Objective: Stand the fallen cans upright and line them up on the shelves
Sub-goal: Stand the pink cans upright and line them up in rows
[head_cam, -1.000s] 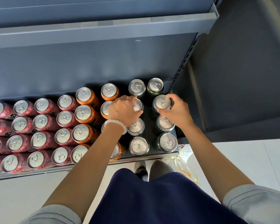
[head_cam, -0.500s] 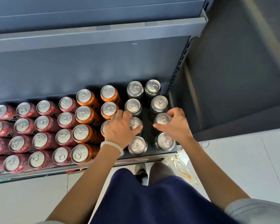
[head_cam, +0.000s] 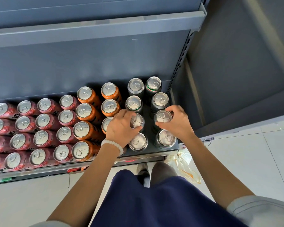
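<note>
Nearest the shelf edge [head_cam: 154, 154], the front pair of dark cans [head_cam: 166, 138] is left standing, untouched. Just behind them, the third-row left dark can [head_cam: 137, 120] is gripped round its rim by the curled fingers of the left hand [head_cam: 121, 126], and its neighbour [head_cam: 163, 116] is pinched by the right hand [head_cam: 177, 122]. A second ago both hands were set on the row behind; they have been drawn forward one row. Farther back, the two rear rows are seen upright and aligned, so straightening is judged nearly done.
</note>
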